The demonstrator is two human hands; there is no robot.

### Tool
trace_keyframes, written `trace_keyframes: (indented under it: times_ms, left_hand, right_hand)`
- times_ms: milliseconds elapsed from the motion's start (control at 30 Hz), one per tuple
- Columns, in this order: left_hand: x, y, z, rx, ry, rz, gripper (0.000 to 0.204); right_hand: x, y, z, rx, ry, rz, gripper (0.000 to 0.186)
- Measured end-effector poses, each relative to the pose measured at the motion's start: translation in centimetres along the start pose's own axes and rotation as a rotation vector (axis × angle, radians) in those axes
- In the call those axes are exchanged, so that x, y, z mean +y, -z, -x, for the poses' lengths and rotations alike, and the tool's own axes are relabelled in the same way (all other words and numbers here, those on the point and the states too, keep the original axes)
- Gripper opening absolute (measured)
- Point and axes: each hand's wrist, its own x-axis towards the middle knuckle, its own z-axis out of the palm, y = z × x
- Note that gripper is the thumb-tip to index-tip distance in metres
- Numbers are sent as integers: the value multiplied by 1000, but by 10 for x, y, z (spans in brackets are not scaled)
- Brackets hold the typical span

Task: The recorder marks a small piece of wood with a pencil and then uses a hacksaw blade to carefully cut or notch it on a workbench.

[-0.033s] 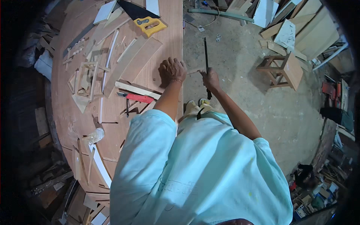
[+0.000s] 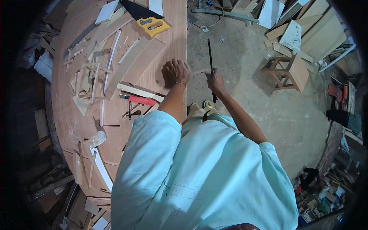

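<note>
My left hand lies on the right edge of the wooden table, fingers curled and pressed down. A thin wooden stick juts from beside it past the edge, toward my other hand. How the fingers hold the stick is partly hidden. Over the floor, my right hand is closed around a long, narrow black bar, which looks like a file. The file points away from me, its lower end showing below the fist. A red utility knife and a pale wood strip lie by my left forearm.
On the table are a yellow-handled saw, curved wood pieces, a small wooden frame and a clear plastic container. A wooden stool lies tipped on the floor at right. Boards lean at the far right.
</note>
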Motion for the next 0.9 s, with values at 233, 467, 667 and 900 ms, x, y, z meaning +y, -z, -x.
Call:
trace_keyframes:
  times_ms: [233,467,667,900]
  left_hand:
    - [-3,8,0,-35,-85,-29,27]
    - [4,12,0,-28,-108,1,28]
    - [-1,-1,-2,35,-124,2,26]
    - [-4,2,-4,36,-114,17,26]
  right_hand:
    - [-62,23,51,3,347,267,34]
    - [-92,46,57,-377,144,412,45]
    - [-92,35,66,-367,59,335,40]
    - [-86,20,73,-301,90,398,55]
